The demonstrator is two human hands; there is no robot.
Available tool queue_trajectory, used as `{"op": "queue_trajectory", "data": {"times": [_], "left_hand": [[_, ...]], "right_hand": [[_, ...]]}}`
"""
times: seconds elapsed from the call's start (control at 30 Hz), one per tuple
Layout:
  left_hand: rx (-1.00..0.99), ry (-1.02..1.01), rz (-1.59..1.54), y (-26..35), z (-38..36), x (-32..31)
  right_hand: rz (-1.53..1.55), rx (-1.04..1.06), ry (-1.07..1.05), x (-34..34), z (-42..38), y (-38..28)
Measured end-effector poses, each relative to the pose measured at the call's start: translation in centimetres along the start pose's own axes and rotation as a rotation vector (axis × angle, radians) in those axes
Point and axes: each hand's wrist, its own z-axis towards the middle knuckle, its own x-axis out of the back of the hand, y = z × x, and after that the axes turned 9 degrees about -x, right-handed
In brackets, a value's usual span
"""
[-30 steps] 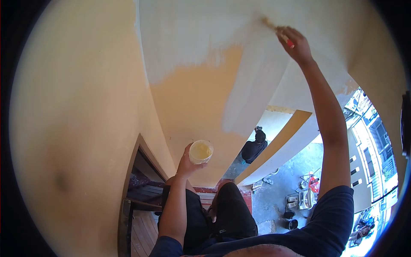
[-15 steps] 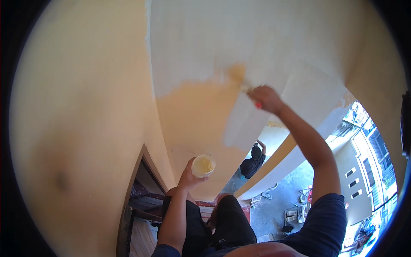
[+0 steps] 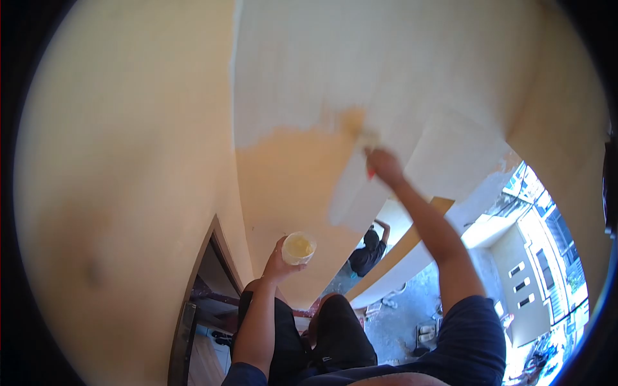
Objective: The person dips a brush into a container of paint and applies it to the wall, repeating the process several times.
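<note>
My right hand (image 3: 384, 165) is raised against the wall (image 3: 386, 71) and grips a paintbrush (image 3: 368, 140) with a red handle. Its bristles touch the wall at the edge between the pale cream paint above and the orange patch (image 3: 290, 174) below. Lower down, my left hand (image 3: 278, 260) holds a small white cup of yellowish paint (image 3: 299, 248) close to the wall. Both my arms come up from the bottom of the view, the right one in a dark blue sleeve.
A doorway with a dark wooden frame (image 3: 203, 283) opens below on the left. Another person in dark clothes (image 3: 365, 252) works at the wall far below. Ground with scattered items (image 3: 425, 331) and neighbouring buildings (image 3: 534, 270) lie at lower right.
My right hand swept the brush down from high on the wall to the orange patch's upper edge. The cup in my left hand dropped slightly in view.
</note>
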Motion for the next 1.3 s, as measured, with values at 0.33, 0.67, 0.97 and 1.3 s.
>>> {"op": "queue_trajectory", "data": {"times": [0.33, 0.67, 0.97, 1.3], "left_hand": [[-0.060, 0.097, 0.045, 3.7, -1.2, 0.0], [-0.021, 0.121, 0.105, 1.4, -2.1, 0.1], [0.032, 0.174, 0.092, 0.1, -2.1, 0.3], [0.103, 0.201, 0.015, 1.3, -3.2, 1.8]], "right_hand": [[0.687, -0.937, -0.113, -2.2, -22.6, -20.3], [0.878, -0.849, -0.111, 2.4, -29.7, -30.3], [1.695, -1.099, 0.098, -7.5, -32.5, -28.1], [1.748, -1.656, -0.043, -5.7, -37.3, -30.7]]}}
